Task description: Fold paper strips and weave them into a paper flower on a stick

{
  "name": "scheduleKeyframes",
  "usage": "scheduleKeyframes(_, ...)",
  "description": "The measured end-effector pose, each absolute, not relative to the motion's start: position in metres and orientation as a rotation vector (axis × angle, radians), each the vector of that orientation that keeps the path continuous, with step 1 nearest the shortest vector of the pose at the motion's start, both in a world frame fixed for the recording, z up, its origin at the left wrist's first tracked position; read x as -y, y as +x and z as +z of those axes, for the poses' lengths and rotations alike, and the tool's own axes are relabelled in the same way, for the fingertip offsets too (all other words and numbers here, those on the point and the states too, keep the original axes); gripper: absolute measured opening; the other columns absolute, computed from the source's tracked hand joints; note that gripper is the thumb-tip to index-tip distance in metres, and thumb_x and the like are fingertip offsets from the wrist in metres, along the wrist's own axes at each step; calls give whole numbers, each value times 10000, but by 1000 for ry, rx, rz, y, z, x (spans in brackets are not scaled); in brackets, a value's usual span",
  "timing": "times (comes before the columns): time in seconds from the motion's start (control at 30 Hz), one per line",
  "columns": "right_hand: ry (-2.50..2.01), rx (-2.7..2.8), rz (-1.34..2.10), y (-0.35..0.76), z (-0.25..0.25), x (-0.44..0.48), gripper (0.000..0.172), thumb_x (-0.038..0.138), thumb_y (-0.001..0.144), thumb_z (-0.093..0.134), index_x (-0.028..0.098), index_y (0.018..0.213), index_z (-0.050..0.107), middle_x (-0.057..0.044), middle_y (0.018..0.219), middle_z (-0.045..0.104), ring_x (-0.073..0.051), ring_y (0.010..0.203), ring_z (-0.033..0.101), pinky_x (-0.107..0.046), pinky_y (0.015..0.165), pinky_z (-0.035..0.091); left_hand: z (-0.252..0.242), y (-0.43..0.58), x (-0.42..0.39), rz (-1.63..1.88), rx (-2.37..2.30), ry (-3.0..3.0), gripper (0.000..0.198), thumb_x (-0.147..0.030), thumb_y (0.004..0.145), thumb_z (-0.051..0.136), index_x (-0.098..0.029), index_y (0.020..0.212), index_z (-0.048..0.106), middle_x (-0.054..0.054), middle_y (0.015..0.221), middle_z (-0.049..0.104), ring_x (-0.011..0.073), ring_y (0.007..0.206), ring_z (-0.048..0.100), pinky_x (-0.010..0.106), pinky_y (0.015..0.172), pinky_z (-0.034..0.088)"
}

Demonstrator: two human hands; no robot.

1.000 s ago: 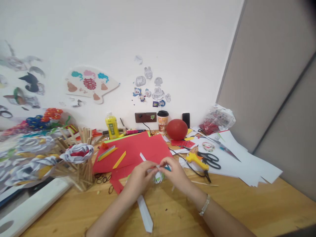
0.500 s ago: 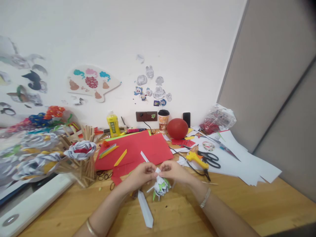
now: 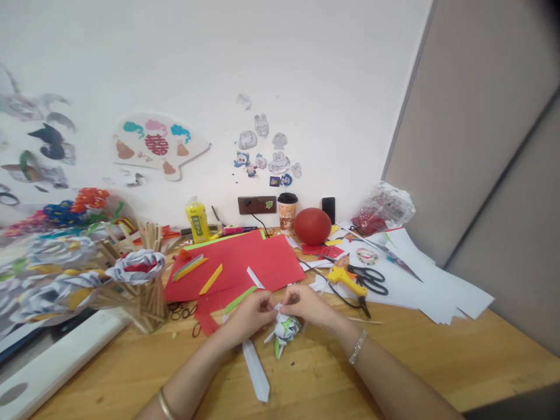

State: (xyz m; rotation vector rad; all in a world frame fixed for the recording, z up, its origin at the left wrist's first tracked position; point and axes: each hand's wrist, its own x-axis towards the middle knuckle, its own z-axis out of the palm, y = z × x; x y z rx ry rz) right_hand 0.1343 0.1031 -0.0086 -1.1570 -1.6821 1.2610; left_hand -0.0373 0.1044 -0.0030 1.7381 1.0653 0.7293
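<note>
Between my hands is a paper flower of folded white and green strips, just above the wooden table. My left hand pinches the white paper at its top from the left. My right hand pinches the same spot from the right, thumb and forefinger together. Fingers hide part of the paper there. A loose folded white paper strip lies on the table below my left hand. Just beyond that hand, a green strip rests across red paper.
A yellow glue gun and black scissors lie to the right, near white sheets. Behind stand a red balloon, a paper cup and a yellow bottle. Wooden sticks and finished paper flowers crowd the left.
The flower has turned a little in my fingers, its green tip now pointing down. Both hands stay pinched at its top. The view has shifted slightly, and more of the green strip shows.
</note>
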Motion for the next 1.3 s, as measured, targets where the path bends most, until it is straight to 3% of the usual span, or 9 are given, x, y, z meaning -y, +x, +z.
scheduleKeyframes(0.17,-1058,1850,1120,138,2,-101,67,141,618,635,150,628,570,18,637,581,-107,609,531,-212,561,410,4,-36,-102,758,-1070,1785,167,-314,653,580,-163,617,517,-52,486,509,83,430,438,178,418,307)
scheduleKeyframes(0.43,-1097,1732,1143,133,-7,-103,91,194,614,650,140,619,577,1,618,591,-112,573,526,-216,526,404,-1,-46,-113,695,-1026,1812,214,-328,631,610,-142,728,568,14,643,616,134,596,555,209,529,396)
scheduleKeyframes(0.73,-1123,1866,967,134,-1,-98,60,105,644,565,158,669,578,33,600,563,-93,558,507,-185,504,366,-1,-39,-106,743,-1139,2089,125,-262,693,505,-159,688,576,1,622,583,127,576,507,218,537,362)
scheduleKeyframes(0.9,-1046,1698,917,131,0,-100,67,176,680,569,158,718,621,10,624,599,-116,583,545,-213,547,416,6,-42,-108,820,-936,1631,297,-429,689,573,-158,808,551,23,722,608,143,658,548,240,617,410)
scheduleKeyframes(1.07,-1084,1505,726,128,-1,-103,70,175,687,562,161,698,630,-25,689,645,-151,657,586,-256,618,454,6,-36,-101,531,-583,959,617,-651,733,338,-115,968,535,146,884,641,233,747,626,368,716,453)
scheduleKeyframes(1.2,-1089,1574,360,124,1,-96,141,104,701,513,180,673,629,-18,681,633,-152,681,563,-269,647,437,0,-24,-93,639,-582,813,557,-618,761,332,-131,926,543,106,791,653,206,626,634,334,604,485)
scheduleKeyframes(1.3,-1016,1632,245,118,1,-92,189,61,704,485,179,698,631,-33,699,637,-157,704,559,-275,664,438,0,-20,-91,685,-640,778,491,-574,768,381,-139,926,544,91,801,649,212,644,634,313,548,489)
